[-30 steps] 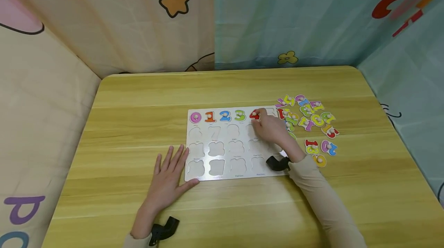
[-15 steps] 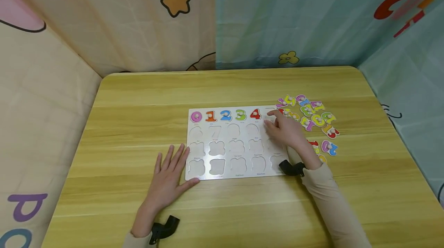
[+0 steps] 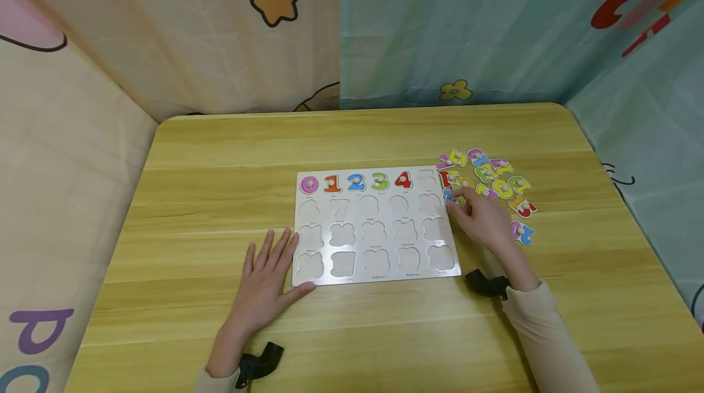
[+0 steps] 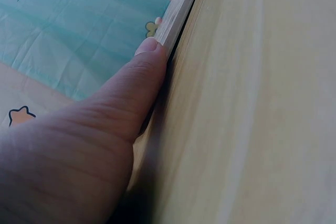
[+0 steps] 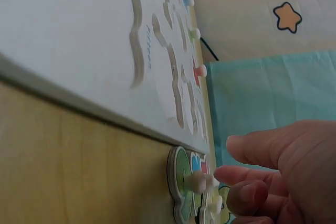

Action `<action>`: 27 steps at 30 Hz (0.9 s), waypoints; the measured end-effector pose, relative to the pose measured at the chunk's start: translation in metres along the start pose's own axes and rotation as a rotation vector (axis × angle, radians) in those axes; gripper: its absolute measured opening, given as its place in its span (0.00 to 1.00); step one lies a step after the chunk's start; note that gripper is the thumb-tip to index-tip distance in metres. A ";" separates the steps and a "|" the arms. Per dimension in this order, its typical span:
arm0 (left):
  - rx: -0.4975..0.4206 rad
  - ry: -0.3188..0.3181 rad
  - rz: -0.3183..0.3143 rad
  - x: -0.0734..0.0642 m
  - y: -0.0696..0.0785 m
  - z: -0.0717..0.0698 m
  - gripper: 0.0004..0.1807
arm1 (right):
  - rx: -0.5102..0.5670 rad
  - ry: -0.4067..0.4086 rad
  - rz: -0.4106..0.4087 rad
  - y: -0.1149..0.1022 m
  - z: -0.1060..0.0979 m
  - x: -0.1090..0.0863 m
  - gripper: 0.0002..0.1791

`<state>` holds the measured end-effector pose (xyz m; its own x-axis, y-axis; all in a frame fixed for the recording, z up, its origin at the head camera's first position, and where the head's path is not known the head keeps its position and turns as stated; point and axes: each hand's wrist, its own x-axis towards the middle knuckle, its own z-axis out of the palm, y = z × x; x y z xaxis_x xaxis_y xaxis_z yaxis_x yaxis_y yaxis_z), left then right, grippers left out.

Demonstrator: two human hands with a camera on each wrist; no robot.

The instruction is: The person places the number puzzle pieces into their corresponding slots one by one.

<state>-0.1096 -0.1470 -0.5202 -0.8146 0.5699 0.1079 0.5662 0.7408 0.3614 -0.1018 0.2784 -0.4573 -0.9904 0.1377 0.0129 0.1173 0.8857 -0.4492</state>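
Note:
A white number puzzle board (image 3: 357, 240) lies on the table. The purple 0 (image 3: 309, 184), orange 1 (image 3: 332, 184), blue 2 (image 3: 356, 183), green 3 (image 3: 380, 181) and red 4 (image 3: 403, 180) fill part of its top row. My left hand (image 3: 261, 289) lies with fingers spread at the board's lower left corner, the thumb (image 4: 142, 72) along its edge. Right of the board, my right hand (image 3: 484, 219) hovers over loose knobbed number pieces, partly hiding them. In the right wrist view, its thumb and index finger are apart near a green piece's knob (image 5: 195, 182), holding nothing.
Loose number pieces crowd the board's right edge, among them a yellow 5 (image 3: 458, 157) and a purple-and-blue piece (image 3: 521, 232). Black wrist cameras (image 3: 486, 285) sit at both wrists. Printed curtains (image 3: 220, 44) stand behind the wooden table (image 3: 220, 161).
My right hand has left the red 4 in the top row and moved right and nearer, off the board to the loose pieces. The left hand has stayed in place.

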 end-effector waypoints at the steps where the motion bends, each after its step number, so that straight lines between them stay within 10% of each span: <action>1: 0.002 0.000 -0.001 0.000 0.000 0.000 0.50 | 0.000 0.004 0.006 0.002 -0.001 -0.002 0.17; 17: 0.002 0.010 -0.004 -0.001 0.001 -0.003 0.50 | 0.001 0.051 0.045 0.019 -0.014 -0.027 0.18; 27: 0.003 0.001 -0.002 -0.001 0.001 -0.001 0.50 | -0.006 0.061 0.028 0.025 -0.022 0.006 0.19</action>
<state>-0.1085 -0.1469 -0.5193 -0.8159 0.5680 0.1079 0.5647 0.7430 0.3591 -0.1032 0.3113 -0.4483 -0.9805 0.1887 0.0551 0.1450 0.8837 -0.4450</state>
